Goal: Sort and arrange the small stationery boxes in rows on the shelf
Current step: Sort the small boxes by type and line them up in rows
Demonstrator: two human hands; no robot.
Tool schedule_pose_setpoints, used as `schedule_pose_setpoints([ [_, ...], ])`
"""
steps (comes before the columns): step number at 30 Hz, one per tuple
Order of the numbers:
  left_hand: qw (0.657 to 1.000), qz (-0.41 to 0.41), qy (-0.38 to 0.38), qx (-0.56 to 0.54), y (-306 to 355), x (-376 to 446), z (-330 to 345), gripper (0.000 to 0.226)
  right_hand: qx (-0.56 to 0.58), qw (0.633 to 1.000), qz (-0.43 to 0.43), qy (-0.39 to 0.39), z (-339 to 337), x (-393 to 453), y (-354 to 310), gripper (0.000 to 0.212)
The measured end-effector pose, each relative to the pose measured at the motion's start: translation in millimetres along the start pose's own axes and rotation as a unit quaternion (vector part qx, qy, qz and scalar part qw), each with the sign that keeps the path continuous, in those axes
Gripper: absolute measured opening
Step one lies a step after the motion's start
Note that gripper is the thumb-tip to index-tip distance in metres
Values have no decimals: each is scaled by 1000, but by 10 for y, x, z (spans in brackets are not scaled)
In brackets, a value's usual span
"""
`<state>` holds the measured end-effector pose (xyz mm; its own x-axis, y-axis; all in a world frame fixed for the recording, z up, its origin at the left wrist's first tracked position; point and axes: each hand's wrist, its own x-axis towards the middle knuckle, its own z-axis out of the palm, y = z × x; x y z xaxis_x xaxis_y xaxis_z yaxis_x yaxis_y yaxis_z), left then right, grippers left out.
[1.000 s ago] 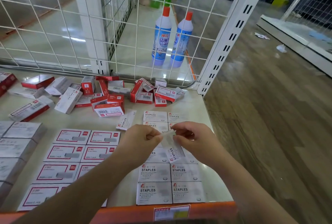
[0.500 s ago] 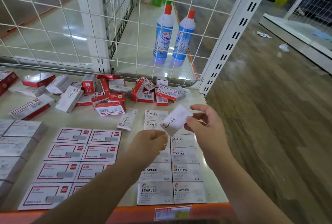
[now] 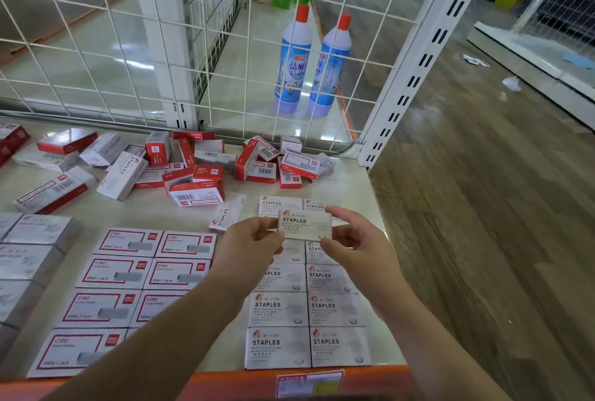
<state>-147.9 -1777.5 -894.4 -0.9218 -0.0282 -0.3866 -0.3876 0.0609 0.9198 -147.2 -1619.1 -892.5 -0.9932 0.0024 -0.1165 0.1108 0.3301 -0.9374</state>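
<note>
A white STAPLES box (image 3: 305, 224) is held flat, label up, just above the shelf between both hands. My left hand (image 3: 249, 244) pinches its left end and my right hand (image 3: 355, 241) pinches its right end. Under it lie two columns of white STAPLES boxes (image 3: 307, 310), partly hidden by my hands. To the left lie two columns of red-framed boxes (image 3: 128, 275). A loose pile of red and white boxes (image 3: 196, 165) lies at the back of the shelf (image 3: 357, 185). One white STAPLES box (image 3: 227, 214) lies askew beside the rows.
A white wire grid (image 3: 193, 46) closes the back of the shelf, with two blue cleaner bottles (image 3: 309, 62) behind it. Grey-white boxes (image 3: 29, 259) are stacked at the left edge. An orange strip (image 3: 225, 381) runs along the front edge. Wooden floor lies to the right.
The white box was tilted in my right hand alone half a second ago. It is now turned flat with its label up, and my left hand has come up to pinch its left end.
</note>
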Motion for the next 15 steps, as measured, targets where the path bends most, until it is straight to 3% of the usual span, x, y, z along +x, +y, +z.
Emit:
schedule_pose_setpoints([
  [8, 994, 58, 23, 89, -48, -5, 8, 26, -117, 989, -93, 12, -1, -5, 94, 45],
  [15, 991, 62, 16, 116, -83, 39, -7, 22, -133, 986, -96, 1, -19, 11, 142, 47],
])
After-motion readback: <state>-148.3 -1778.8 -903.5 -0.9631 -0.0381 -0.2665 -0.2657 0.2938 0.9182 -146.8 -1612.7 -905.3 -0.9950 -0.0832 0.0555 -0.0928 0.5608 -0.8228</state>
